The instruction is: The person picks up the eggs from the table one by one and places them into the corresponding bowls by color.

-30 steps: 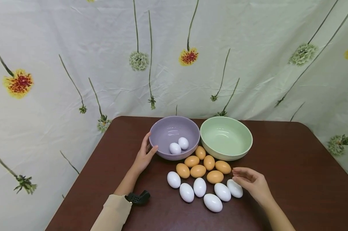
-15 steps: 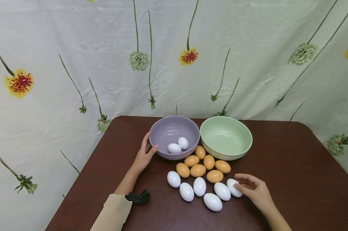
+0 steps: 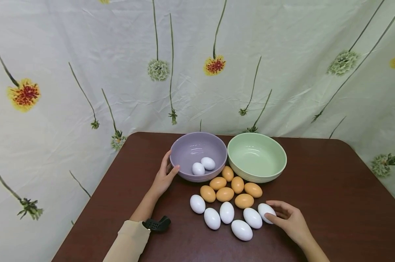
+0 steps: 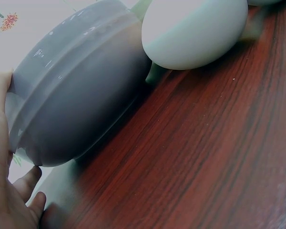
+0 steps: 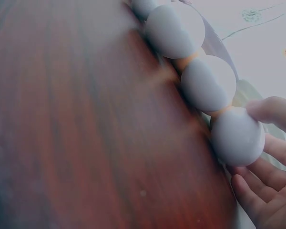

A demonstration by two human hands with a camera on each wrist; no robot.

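Note:
My left hand (image 3: pixel 164 179) grips the side of a purple bowl (image 3: pixel 181 154), its thumb at the near side and its fingers round the left wall. In the left wrist view the bowl's outer wall (image 4: pixel 81 90) rises beside those fingers. Two white eggs (image 3: pixel 198 169) lie inside that bowl. At the right end of the white eggs, my right hand (image 3: pixel 290 220) pinches a white egg (image 3: pixel 265 212) between thumb and fingers. The right wrist view shows the thumb on top of this egg (image 5: pixel 236 138) and fingers curled beneath it.
A green bowl (image 3: pixel 257 156) stands touching or close beside the purple one. Several brown eggs (image 3: pixel 225 194) lie in front of both bowls on the dark wooden table (image 3: pixel 328 182). Nearer lie several more white eggs (image 3: pixel 241 230). A floral cloth (image 3: pixel 197 72) hangs behind.
My right hand has come down and nearer, from above the rightmost white egg to pinching it. The two eggs in the purple bowl have rocked slightly. My left hand stays on the bowl.

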